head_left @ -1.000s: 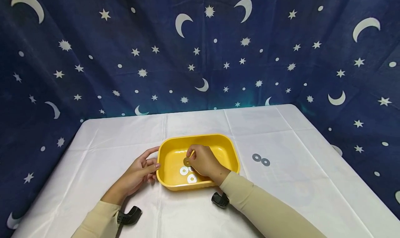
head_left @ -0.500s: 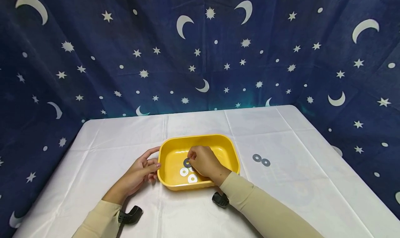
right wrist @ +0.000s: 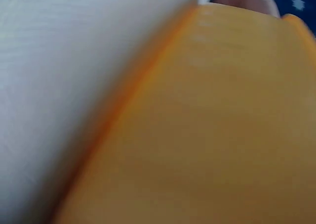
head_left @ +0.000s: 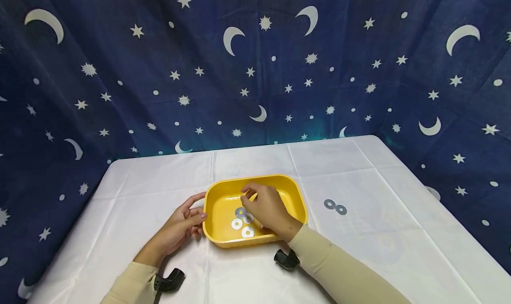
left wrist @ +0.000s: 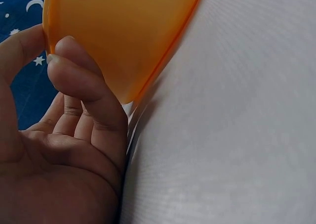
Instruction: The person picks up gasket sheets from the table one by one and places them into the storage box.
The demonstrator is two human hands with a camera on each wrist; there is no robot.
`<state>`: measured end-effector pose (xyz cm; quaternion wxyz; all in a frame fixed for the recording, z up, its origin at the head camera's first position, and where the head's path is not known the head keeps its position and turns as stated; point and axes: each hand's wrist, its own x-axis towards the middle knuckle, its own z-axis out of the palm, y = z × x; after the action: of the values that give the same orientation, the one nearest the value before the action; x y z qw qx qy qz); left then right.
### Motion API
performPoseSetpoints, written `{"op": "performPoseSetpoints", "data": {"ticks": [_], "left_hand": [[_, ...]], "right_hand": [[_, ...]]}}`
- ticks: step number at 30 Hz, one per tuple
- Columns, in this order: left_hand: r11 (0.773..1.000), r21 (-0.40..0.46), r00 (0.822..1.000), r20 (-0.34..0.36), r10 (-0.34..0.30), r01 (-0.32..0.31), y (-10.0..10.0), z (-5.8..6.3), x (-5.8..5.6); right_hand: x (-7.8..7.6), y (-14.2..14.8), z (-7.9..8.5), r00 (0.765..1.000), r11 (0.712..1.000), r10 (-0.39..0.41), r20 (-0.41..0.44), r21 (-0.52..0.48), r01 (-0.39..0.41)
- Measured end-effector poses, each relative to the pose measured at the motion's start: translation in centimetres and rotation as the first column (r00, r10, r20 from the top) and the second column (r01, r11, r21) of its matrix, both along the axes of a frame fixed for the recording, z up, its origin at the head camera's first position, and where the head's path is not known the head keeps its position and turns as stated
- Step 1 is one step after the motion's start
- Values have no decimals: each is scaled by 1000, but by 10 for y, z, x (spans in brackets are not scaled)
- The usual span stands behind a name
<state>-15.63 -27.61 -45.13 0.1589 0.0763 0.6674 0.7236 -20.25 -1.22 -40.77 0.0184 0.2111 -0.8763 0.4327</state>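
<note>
Several flat metal washers (head_left: 237,224) lie close together on the floor of a yellow plastic tray (head_left: 217,202). My right hand (head_left: 268,206) hovers inside the tray over the washers, its thumb and index finger parted with nothing between them. At the tray's left end, my left hand (head_left: 177,228) grips the rim, thumb on the edge and index finger along the far-left corner. The left wrist view shows this hand (left wrist: 74,110) against the tray wall (left wrist: 123,36). In the right wrist view only the tray's outer side (right wrist: 187,120) fills the picture, blurred.
Two more washers (head_left: 335,207) lie side by side on the white tablecloth (head_left: 379,242), right of the tray. A dark blue curtain (head_left: 207,64) with moons and stars hangs behind the table. Black wrist cameras (head_left: 169,281) sit on both forearms.
My right hand has let go of the washer it pinched and lifted slightly; that washer now lies flat with the others. The left hand stays at the tray's rim.
</note>
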Motion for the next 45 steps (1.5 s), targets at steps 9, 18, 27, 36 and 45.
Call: {"op": "performPoseSetpoints", "data": {"ticks": [9, 18, 27, 36, 45], "left_hand": [[1000, 21, 1000, -8, -15, 15, 3, -3, -1], [1000, -9, 1000, 1, 0, 0, 1, -2, 0], [1000, -19, 1000, 3, 2, -2, 2, -1, 0], [1000, -23, 1000, 7, 11, -11, 1, 0, 2], [999, -41, 1000, 21, 19, -18, 3, 1, 2]], "right_hand": [[12, 37, 25, 992, 986, -32, -119, -169, 12], [7, 80, 31, 995, 979, -92, -46, -189, 81], [-10, 124, 27, 989, 973, -144, 30, -176, 147], [-32, 159, 22, 977, 985, -157, 144, -42, 165], [-51, 189, 7, 943, 996, -84, 321, 7, 86]]}}
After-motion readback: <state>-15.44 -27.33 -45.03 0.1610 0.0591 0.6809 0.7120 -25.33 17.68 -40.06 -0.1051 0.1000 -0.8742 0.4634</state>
